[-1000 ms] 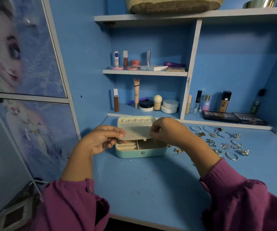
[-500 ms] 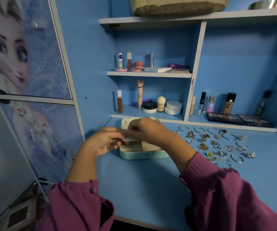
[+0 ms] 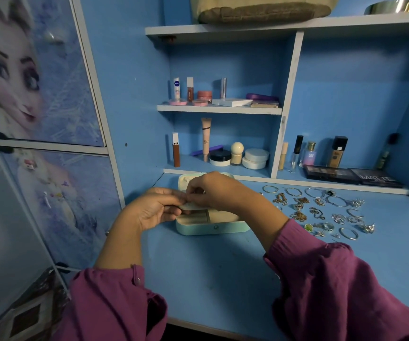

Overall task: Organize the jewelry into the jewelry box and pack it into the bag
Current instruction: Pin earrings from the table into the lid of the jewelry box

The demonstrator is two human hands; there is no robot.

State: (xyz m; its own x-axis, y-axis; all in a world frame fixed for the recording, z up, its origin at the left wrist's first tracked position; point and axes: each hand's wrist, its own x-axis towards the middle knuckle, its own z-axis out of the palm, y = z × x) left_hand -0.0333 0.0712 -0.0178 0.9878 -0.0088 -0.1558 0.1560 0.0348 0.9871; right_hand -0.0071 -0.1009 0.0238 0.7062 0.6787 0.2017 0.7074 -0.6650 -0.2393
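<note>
A mint-green jewelry box (image 3: 213, 228) lies open on the blue desk, its cream compartments showing. Both hands meet above its left half. My left hand (image 3: 154, 210) grips the left edge of the box's cream inner flap (image 3: 191, 206). My right hand (image 3: 213, 190) reaches across from the right and pinches the same flap at its upper edge, fingertips touching those of the left; whether a small piece sits between them is hidden. Several loose rings, bangles and earrings (image 3: 321, 212) lie spread on the desk to the right of the box. A tan bag (image 3: 260, 8) sits on the top shelf.
Cosmetics fill the shelves (image 3: 219, 109) behind the box, and dark makeup palettes (image 3: 350, 177) lie at the back right. A printed cupboard door (image 3: 51, 168) stands on the left. Bare blue desk (image 3: 210, 274) stretches in front of the box.
My right hand has moved left across the box to meet my left hand. The inner flap, held up and spread a second ago, is now lower and mostly covered by the hands.
</note>
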